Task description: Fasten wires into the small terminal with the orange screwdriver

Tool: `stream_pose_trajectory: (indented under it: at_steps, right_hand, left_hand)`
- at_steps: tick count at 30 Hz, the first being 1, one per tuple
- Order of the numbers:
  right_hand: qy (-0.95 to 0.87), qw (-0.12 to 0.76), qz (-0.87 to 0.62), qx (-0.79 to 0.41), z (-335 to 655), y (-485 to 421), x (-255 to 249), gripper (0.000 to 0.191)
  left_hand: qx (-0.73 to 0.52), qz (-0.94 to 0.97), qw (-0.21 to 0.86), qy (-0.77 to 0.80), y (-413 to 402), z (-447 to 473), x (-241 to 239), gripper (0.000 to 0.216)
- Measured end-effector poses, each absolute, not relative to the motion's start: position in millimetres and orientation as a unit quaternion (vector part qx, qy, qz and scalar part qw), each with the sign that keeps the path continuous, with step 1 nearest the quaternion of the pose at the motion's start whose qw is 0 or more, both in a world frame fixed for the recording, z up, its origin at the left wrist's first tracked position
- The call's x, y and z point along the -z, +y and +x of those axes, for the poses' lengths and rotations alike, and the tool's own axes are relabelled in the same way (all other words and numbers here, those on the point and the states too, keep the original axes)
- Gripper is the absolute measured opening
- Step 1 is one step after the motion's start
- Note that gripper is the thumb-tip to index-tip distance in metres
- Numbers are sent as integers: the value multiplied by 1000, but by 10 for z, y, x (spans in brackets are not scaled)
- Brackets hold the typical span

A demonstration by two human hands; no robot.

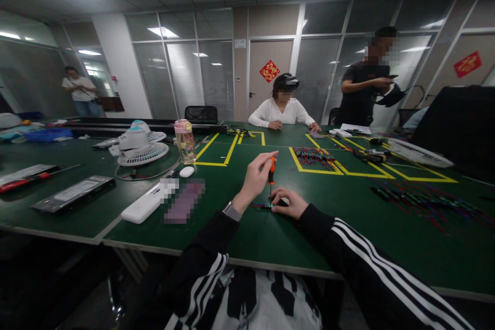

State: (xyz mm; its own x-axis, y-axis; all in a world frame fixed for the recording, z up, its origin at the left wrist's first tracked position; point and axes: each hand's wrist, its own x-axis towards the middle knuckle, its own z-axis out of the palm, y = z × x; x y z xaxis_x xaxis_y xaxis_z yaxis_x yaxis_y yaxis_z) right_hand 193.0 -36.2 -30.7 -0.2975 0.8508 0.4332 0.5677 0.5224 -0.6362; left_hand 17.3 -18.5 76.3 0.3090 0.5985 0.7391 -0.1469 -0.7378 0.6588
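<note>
An orange and black screwdriver (271, 171) stands upright, its handle gripped near the top by my left hand (258, 174). Its shaft points down onto a small circuit board (266, 206) lying on the green table (232, 232). My right hand (289, 202) is closed at the board's right end, fingertips around the board beside the screwdriver's tip. Thin red and blue wires (257, 205) run out from the board's left side. The tip's exact contact point is too small to make out.
Wired circuit boards lie in a yellow-taped area (315, 158), with a bigger wire pile (436, 203) at right. On the left are a water bottle (185, 142), a white fan (141, 144), a white power bank (145, 201) and a hard drive (73, 192). A person (285, 108) sits opposite.
</note>
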Motion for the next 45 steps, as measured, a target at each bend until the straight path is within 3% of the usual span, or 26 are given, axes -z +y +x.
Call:
stream_pose_trajectory:
  at_steps: [3,9,16,22,28,35,41,45]
  right_hand:
    - [-785,381,-451,-188,1931,-363,309,15]
    - [-782,386,-452,-190,1927,-363,312,15]
    - [-786,387,-442,-193,1938,-361,312,15]
    - [-780,390,-450,-192,1933,-356,319,17]
    - [-783,388,-447,-191,1937,-353,320,16]
    - [-783,388,-449,-189,1942,-340,340,17]
    - [-782,388,-447,-194,1943,-343,340,16]
    - [-784,388,-445,-192,1945,-340,342,17]
  left_hand:
    - [-568,723,360,157,-174,184,-751,29]
    - [-596,736,259,189,-188,162,-776,20]
    - [-555,727,376,150,-169,185,-747,31]
    - [-582,745,268,183,-179,171,-766,21]
    - [-545,742,366,140,-170,189,-742,33]
    - [-570,749,288,178,-190,176,-768,24]
    - [-544,733,384,139,-177,196,-747,32]
    - [-573,740,308,171,-186,186,-756,25]
